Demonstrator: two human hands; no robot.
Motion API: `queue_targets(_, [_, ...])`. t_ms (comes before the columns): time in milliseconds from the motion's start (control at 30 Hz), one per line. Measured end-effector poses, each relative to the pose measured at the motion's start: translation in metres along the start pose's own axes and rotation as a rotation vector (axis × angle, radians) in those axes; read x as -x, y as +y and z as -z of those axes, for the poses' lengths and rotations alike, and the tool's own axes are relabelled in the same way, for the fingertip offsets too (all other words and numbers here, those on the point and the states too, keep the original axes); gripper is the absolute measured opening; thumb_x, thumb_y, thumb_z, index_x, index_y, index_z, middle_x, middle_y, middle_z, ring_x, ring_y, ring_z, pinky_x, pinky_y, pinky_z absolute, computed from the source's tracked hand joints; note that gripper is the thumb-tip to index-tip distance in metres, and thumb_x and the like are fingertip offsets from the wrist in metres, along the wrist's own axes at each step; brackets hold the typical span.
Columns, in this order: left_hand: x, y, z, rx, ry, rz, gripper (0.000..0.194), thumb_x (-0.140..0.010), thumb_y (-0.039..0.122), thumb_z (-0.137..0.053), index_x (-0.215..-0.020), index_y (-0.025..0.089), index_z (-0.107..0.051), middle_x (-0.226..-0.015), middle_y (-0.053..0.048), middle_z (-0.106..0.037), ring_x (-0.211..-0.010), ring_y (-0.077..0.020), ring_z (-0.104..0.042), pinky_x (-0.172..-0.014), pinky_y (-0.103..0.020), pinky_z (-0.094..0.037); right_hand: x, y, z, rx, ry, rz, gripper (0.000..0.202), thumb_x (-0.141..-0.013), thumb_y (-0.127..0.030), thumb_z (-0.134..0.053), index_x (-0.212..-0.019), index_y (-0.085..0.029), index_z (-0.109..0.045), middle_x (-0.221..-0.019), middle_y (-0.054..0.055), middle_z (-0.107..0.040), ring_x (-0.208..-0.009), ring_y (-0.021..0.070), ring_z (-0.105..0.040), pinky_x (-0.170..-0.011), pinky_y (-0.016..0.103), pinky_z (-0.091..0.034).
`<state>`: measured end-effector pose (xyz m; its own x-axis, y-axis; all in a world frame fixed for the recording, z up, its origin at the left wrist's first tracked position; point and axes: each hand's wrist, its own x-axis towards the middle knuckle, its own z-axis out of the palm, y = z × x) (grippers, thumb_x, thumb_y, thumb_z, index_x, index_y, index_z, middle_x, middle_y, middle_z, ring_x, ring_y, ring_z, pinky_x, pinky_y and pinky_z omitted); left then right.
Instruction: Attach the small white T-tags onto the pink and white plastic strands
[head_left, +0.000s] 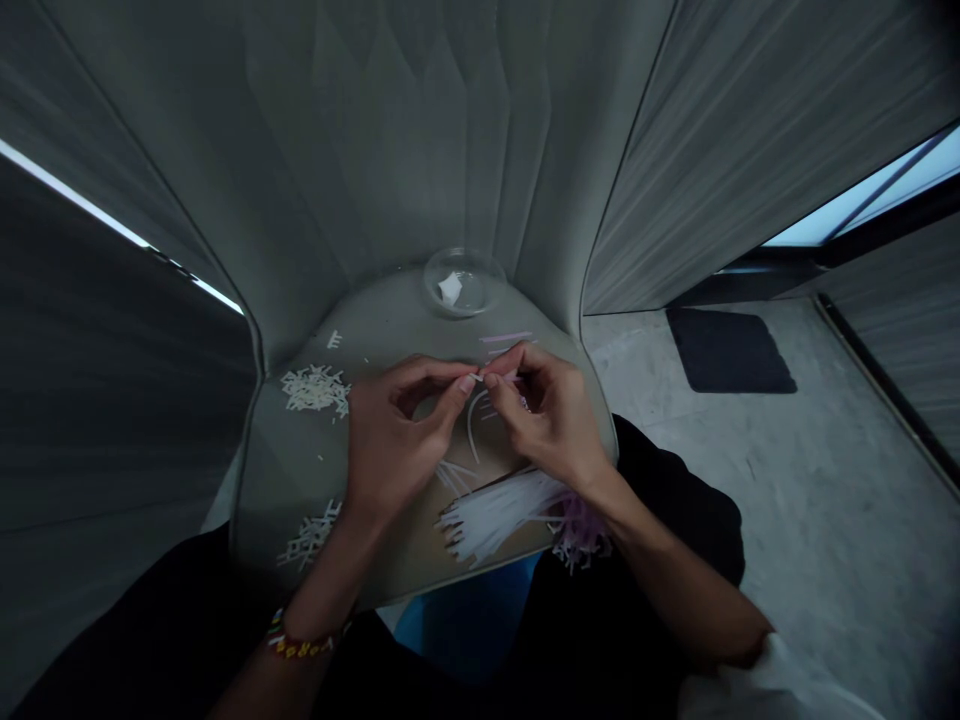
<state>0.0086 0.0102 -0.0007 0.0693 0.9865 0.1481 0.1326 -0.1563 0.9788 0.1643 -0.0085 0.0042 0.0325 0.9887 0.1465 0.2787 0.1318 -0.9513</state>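
Note:
My left hand [405,425] and my right hand [553,415] meet over the chair seat [281,470], fingertips almost touching. Both pinch a thin white plastic strip [471,425], whose loose part curves down between them. Only a short bit of it shows at the fingertips. Under my right wrist lies a bundle of long white strips [495,512], with purple strips [581,530] beside it at the seat's edge. Pink strips [506,338] lie just beyond my right hand. Left of my left hand is a pile of short white pieces [313,388].
A transparent bowl [491,300] with a white scrap [450,288] inside stands at the back of the seat. Another pile of short pieces [310,537] lies near my left forearm. The chair's backrest [420,150] rises behind. A dark mat [729,350] is on the floor at right.

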Motion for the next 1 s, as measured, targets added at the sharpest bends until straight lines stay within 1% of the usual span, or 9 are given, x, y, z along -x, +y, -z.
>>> queue_targets(133, [-0.0020,0.0016,0.0013,0.024,0.008,0.019,0.006,-0.084,0.022,-0.078,-0.089,0.023,-0.080,-0.088,-0.002,-0.080,-0.081,-0.0177,-0.076,-0.078,-0.028,-0.063,0.0003,0.0015,-0.0012,-0.038,0.006,-0.006,0.008,-0.094,-0.026,-0.063,-0.089,-0.019,-0.065,-0.081,0.001,-0.065,-0.065,0.0118,-0.054,-0.060,0.026,-0.044])
queue_targets(267, [-0.0020,0.0002,0.0022,0.025,0.003,0.008,0.006,-0.083,0.022,-0.079,-0.089,0.022,-0.080,-0.088,-0.002,-0.080,-0.081,-0.0163,-0.076,-0.078,-0.026,-0.062,0.0008,0.0004,-0.0020,-0.047,-0.005,-0.014,0.008,-0.094,-0.025,-0.062,-0.089,-0.019,-0.065,-0.079,0.000,-0.064,-0.063,0.0113,-0.052,-0.059,0.026,-0.042])
queue_targets(433, [-0.0013,0.0014,0.0022,0.005,0.006,0.025,0.006,-0.083,0.023,-0.078,-0.089,0.023,-0.080,-0.088,-0.001,-0.080,-0.081,-0.0174,-0.076,-0.077,-0.027,-0.063,0.0005,-0.0011,-0.0023,-0.029,-0.006,-0.010,0.008,-0.094,-0.025,-0.063,-0.088,-0.019,-0.065,-0.079,0.000,-0.064,-0.065,0.0110,-0.052,-0.061,0.026,-0.043])
queue_targets(633, [-0.0008,0.0020,0.0011,0.011,0.013,0.019,0.007,-0.083,0.020,-0.078,-0.089,0.023,-0.080,-0.088,-0.001,-0.080,-0.081,-0.0166,-0.076,-0.077,-0.026,-0.062,0.0013,-0.0018,-0.0022,-0.024,-0.015,-0.017,0.009,-0.094,-0.027,-0.063,-0.089,-0.019,-0.064,-0.078,0.000,-0.063,-0.064,0.0111,-0.051,-0.059,0.026,-0.042])
queue_targets(833, [0.0006,0.0010,-0.0008,-0.001,0.031,0.006,0.006,-0.083,0.021,-0.078,-0.088,0.023,-0.079,-0.088,-0.001,-0.080,-0.081,-0.0176,-0.076,-0.077,-0.029,-0.063,0.0018,-0.0010,-0.0022,0.001,-0.006,-0.015,0.010,-0.094,-0.028,-0.062,-0.088,-0.020,-0.063,-0.078,0.000,-0.063,-0.065,0.0118,-0.053,-0.061,0.026,-0.044])
queue_targets(1000, [0.0016,0.0001,-0.0016,-0.001,0.033,0.014,0.005,-0.083,0.022,-0.078,-0.088,0.023,-0.079,-0.088,-0.001,-0.080,-0.080,-0.0168,-0.076,-0.076,-0.027,-0.062,0.0015,-0.0008,-0.0022,0.036,-0.008,-0.005,0.012,-0.095,-0.028,-0.061,-0.087,-0.019,-0.063,-0.078,0.000,-0.064,-0.064,0.0116,-0.052,-0.060,0.026,-0.042])
